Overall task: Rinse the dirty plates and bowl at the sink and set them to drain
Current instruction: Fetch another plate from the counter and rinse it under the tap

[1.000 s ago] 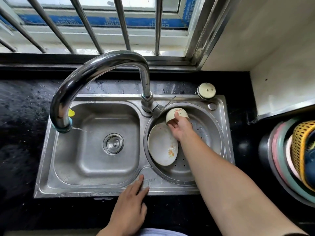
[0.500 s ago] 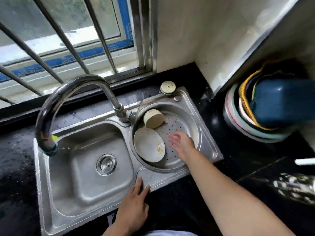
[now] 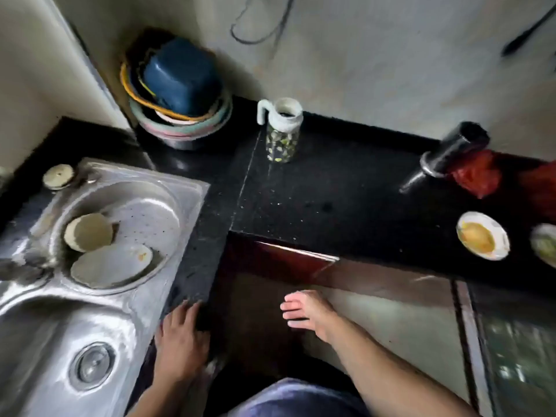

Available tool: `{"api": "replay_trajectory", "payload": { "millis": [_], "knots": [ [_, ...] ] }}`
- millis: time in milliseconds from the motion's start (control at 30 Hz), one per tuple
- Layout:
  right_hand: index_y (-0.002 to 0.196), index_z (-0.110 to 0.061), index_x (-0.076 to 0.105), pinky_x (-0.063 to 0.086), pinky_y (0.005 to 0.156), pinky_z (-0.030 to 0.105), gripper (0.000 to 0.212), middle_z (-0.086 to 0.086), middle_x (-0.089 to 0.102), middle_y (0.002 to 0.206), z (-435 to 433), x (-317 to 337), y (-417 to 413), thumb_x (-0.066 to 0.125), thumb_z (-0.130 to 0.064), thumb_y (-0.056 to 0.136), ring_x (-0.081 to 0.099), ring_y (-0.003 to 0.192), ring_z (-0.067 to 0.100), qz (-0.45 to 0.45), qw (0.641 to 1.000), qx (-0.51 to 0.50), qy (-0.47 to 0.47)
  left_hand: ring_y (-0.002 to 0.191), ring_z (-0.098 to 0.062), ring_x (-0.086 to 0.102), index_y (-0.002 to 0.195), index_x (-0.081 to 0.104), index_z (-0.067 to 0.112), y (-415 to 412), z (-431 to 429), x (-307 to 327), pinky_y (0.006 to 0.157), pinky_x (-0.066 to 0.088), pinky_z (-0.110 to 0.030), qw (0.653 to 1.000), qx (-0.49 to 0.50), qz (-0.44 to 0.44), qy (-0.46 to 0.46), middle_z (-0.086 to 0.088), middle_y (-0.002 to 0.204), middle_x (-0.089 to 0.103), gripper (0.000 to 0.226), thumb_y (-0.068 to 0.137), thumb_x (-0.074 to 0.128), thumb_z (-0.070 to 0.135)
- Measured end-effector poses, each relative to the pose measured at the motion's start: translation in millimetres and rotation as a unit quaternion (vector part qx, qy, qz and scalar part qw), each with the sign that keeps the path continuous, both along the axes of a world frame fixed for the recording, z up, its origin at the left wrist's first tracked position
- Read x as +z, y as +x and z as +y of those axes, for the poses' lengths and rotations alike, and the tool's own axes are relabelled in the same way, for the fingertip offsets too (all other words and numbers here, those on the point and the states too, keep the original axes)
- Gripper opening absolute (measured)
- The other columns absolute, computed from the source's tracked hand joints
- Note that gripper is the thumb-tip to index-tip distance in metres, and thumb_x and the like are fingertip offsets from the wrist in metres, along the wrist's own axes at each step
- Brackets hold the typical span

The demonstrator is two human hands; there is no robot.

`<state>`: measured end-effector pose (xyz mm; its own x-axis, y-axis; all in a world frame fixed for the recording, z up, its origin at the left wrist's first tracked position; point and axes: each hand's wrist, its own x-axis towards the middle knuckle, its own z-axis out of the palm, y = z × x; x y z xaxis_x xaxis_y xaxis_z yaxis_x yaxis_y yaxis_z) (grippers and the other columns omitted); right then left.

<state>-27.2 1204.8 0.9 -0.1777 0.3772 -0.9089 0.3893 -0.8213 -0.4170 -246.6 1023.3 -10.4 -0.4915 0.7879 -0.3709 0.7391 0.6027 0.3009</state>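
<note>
Setting: a dark stone table (image 3: 346, 188) ran into a wall corner, with a steel double sink (image 3: 168, 191) set in at the left.
Draining basin: the round perforated basin (image 3: 144, 218) held a bowl (image 3: 88, 231) tipped on its side and a plate (image 3: 111, 264) leaning against the wall, likely so water could run off.
Dishes outstanding: a soiled plate (image 3: 483, 236) with yellow residue lay far right on the table; a second one (image 3: 546, 243) was cut off by the frame edge. Both sat well apart from the sink.
Left hand: the left hand (image 3: 180, 338) lay flat, fingers loosely spread, on the table edge beside the sink, apparently as a brace.
Right hand: the right hand (image 3: 307, 311) hung empty in mid-air, fingers extended and close together, in front of the cabinet.
Step in hand: probably a reach for the soiled plates.
Other items: stacked basins (image 3: 180, 94) stood in the corner; a jar (image 3: 281, 130) stood near them.
</note>
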Motion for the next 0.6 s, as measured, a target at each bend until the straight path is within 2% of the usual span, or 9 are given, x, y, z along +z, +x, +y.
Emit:
{"api": "replay_trajectory", "payload": {
  "millis": [67, 100, 167, 233, 300, 333, 400, 467, 600],
  "knots": [
    [0.098, -0.012, 0.063, 0.055, 0.07, 0.029, 0.02, 0.006, 0.071, 0.091, -17, -5, 65, 0.046, -0.018, 0.106, 0.065, 0.073, 0.017, -0.023, 0.998, -0.061, -0.006, 0.1, -0.046, 0.068, 0.118, 0.075, 0.01, 42, 15, 6, 0.094, 0.05, -0.061, 0.996, -0.081, -0.009, -0.022, -0.018, 0.113, 0.073, 0.064, 0.072, 0.042, 0.039],
    [0.1, -0.011, 0.063, 0.054, 0.069, 0.03, 0.02, 0.008, 0.071, 0.094, -26, -7, 98, 0.045, -0.018, 0.106, 0.064, 0.072, 0.017, -0.036, 0.995, -0.097, -0.006, 0.107, -0.043, 0.067, 0.122, 0.073, 0.012, 65, 25, 4, 0.097, 0.049, -0.057, 0.992, -0.118, -0.014, -0.033, -0.015, 0.117, 0.072, 0.063, 0.074, 0.042, 0.04],
    [0.1, -0.008, 0.065, 0.054, 0.067, 0.032, 0.02, 0.011, 0.072, 0.098, -47, -13, 164, 0.048, -0.018, 0.105, 0.065, 0.071, 0.019, -0.07, 0.985, -0.156, -0.004, 0.13, -0.033, 0.058, 0.142, 0.06, 0.015, 110, 47, -4, 0.108, 0.046, -0.043, 0.971, -0.206, -0.051, -0.106, -0.009, 0.141, 0.062, 0.062, 0.087, 0.047, 0.039],
    [0.089, -0.008, 0.066, 0.054, 0.056, 0.028, 0.021, 0.009, 0.072, 0.083, -67, -15, 227, 0.052, -0.016, 0.103, 0.064, 0.062, 0.019, -0.092, 0.973, -0.211, -0.007, 0.14, -0.024, 0.053, 0.15, 0.051, 0.014, 151, 69, -18, 0.112, 0.042, -0.03, 0.945, -0.258, -0.114, -0.167, -0.006, 0.154, 0.053, 0.053, 0.099, 0.054, 0.028],
    [0.072, -0.01, 0.062, 0.045, 0.043, 0.023, 0.027, 0.005, 0.062, 0.058, -86, -17, 289, 0.055, -0.009, 0.098, 0.057, 0.045, 0.018, -0.102, 0.957, -0.27, -0.02, 0.132, -0.026, 0.06, 0.142, 0.059, 0.012, 199, 90, -32, 0.102, 0.047, -0.028, 0.932, -0.256, -0.151, -0.206, -0.011, 0.149, 0.059, 0.04, 0.105, 0.051, 0.024],
    [0.067, -0.011, 0.059, 0.043, 0.043, 0.024, 0.029, 0.005, 0.058, 0.055, -93, -17, 319, 0.056, -0.006, 0.096, 0.054, 0.044, 0.019, -0.107, 0.95, -0.292, -0.023, 0.126, -0.029, 0.065, 0.137, 0.064, 0.013, 225, 101, -36, 0.096, 0.051, -0.031, 0.931, -0.26, -0.149, -0.209, -0.013, 0.142, 0.065, 0.036, 0.106, 0.049, 0.026],
    [0.071, -0.009, 0.06, 0.048, 0.051, 0.029, 0.025, 0.011, 0.059, 0.067, -108, -18, 377, 0.058, -0.004, 0.095, 0.057, 0.057, 0.025, -0.102, 0.941, -0.322, -0.025, 0.121, -0.032, 0.067, 0.135, 0.065, 0.021, 280, 121, -44, 0.092, 0.053, -0.033, 0.926, -0.273, -0.141, -0.222, -0.012, 0.137, 0.068, 0.036, 0.107, 0.046, 0.033],
    [0.082, -0.002, 0.067, 0.052, 0.059, 0.03, 0.016, 0.019, 0.067, 0.08, -119, -21, 435, 0.06, -0.006, 0.095, 0.063, 0.069, 0.029, -0.094, 0.93, -0.353, -0.028, 0.124, -0.032, 0.065, 0.141, 0.062, 0.023, 339, 142, -52, 0.096, 0.051, -0.032, 0.92, -0.283, -0.14, -0.234, -0.011, 0.14, 0.066, 0.037, 0.109, 0.046, 0.034],
    [0.085, -0.002, 0.072, 0.054, 0.068, 0.035, 0.013, 0.017, 0.072, 0.083, -131, -23, 532, 0.068, -0.012, 0.092, 0.067, 0.074, 0.029, -0.094, 0.931, -0.35, -0.032, 0.105, -0.034, 0.071, 0.127, 0.069, 0.016, 439, 169, -50, 0.085, 0.057, -0.04, 0.929, -0.197, -0.223, -0.221, -0.015, 0.117, 0.074, 0.026, 0.105, 0.054, 0.018]
  ]
}}
